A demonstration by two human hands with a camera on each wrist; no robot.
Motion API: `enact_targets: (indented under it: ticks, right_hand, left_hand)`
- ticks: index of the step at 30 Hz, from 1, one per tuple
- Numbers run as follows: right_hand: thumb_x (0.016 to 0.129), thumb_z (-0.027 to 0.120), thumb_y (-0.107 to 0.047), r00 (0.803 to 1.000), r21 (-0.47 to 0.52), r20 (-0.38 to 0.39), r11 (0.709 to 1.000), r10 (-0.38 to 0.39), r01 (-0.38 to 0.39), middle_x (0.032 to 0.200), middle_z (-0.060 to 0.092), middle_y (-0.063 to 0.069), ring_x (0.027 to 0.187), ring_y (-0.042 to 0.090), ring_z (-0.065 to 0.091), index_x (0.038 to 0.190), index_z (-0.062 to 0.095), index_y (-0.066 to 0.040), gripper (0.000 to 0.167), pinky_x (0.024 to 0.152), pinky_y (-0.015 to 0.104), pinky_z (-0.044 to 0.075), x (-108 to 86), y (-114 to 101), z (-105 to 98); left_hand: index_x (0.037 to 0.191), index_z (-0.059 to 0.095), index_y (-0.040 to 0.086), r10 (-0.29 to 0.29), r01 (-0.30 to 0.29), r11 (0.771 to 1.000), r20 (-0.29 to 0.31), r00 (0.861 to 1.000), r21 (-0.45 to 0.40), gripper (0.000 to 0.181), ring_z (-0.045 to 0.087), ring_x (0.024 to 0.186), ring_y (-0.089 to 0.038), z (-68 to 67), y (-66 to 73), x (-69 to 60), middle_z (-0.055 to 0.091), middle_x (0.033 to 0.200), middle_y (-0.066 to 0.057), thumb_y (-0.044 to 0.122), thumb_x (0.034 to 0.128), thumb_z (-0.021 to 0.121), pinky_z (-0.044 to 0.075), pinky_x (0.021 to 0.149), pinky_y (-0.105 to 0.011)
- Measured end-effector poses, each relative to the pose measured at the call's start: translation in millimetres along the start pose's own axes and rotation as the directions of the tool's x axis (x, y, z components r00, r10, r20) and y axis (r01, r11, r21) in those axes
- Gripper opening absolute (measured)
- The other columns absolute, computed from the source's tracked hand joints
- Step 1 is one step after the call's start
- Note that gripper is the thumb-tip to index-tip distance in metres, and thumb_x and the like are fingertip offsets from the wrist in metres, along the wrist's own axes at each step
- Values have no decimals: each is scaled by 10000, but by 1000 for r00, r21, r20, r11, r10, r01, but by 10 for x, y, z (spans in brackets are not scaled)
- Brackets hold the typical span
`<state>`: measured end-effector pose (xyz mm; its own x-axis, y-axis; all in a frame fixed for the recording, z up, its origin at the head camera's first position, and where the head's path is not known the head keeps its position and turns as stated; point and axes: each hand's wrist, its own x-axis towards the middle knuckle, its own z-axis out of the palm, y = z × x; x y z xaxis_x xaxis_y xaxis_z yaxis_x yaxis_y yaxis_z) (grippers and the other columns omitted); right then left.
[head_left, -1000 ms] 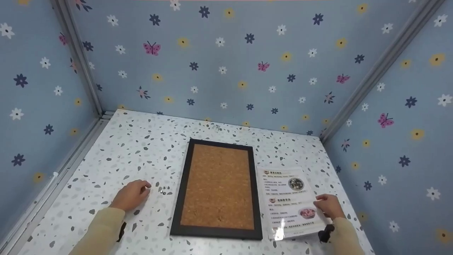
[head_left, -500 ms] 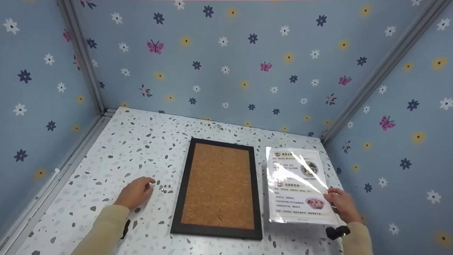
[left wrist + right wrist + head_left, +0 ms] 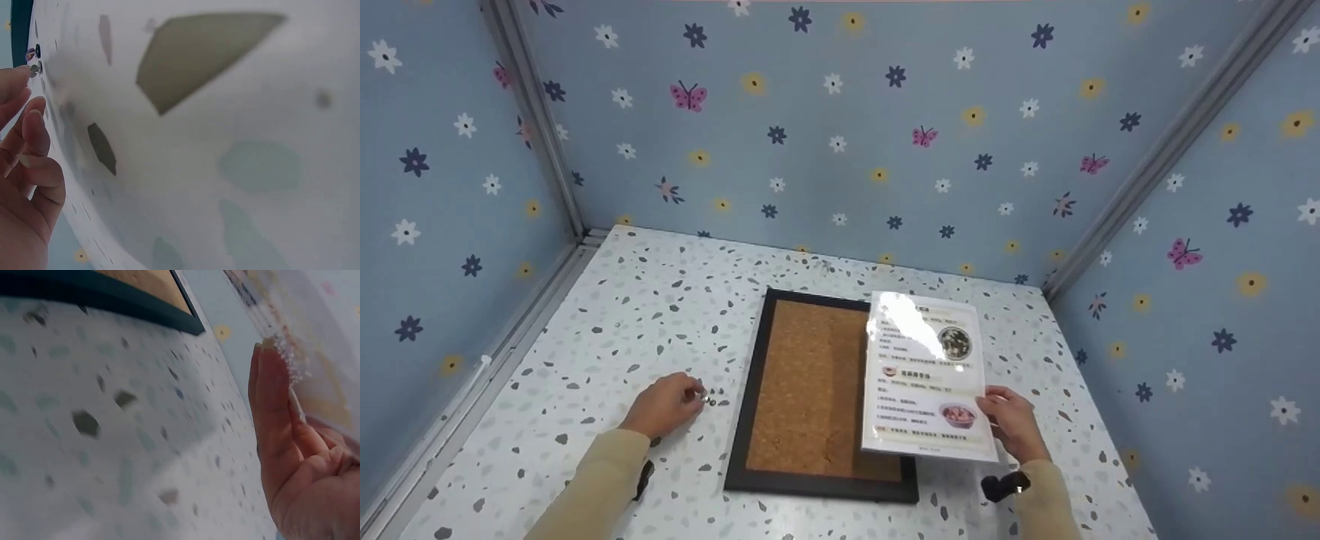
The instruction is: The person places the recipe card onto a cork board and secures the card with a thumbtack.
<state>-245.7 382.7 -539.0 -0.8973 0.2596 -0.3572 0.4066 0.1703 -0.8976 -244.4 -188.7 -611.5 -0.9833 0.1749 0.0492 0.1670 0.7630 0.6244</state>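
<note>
My right hand (image 3: 1014, 424) pinches the right edge of a glossy, plastic-covered recipe sheet (image 3: 919, 382), printed with text and two food pictures. The sheet is raised and overlaps the right part of a black-framed cork board (image 3: 795, 390) lying on the table. In the right wrist view, the fingers (image 3: 274, 399) lie flat along the back of the sheet. Left of the board, my left hand (image 3: 664, 405) is beside several small shiny pins (image 3: 711, 401). The left wrist view has its fingers loosely bent, a fingertip by the pins (image 3: 35, 69); contact is unclear.
The white speckled table (image 3: 660, 315) is enclosed by blue flowered walls (image 3: 840, 135) at the back and both sides. Grey metal posts (image 3: 540, 127) stand at the corners. A dark wrist camera (image 3: 1003, 486) sits on the right wrist.
The recipe sheet has been lifted off the table and carried left in my right hand, over the board's right side. My left hand has moved slightly right, up to the pins.
</note>
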Motion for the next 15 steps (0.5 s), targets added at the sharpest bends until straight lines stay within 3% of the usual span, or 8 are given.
enact_targets:
  ticks: [6,15]
  right_hand:
    - [942,635,-102,1000,22,12,1000,-7,7,1108,658,168,896,249,659,1257,536,-10,342,731,348,535,-2,101,469]
    - [902,660,-58,998,75,46,997,-35,31,973,688,129,799,234,671,1159,577,2,277,658,342,540,-36,183,981]
  left_hand:
    - [980,720,59,16,-16,1000,-18,1000,9,127,577,798,-183,45,12,1,605,857,2,125,871,727,486,748,-435]
    - [921,717,85,9,-8,1000,-32,999,10,69,585,792,-185,88,28,37,598,846,6,135,877,731,492,757,-443]
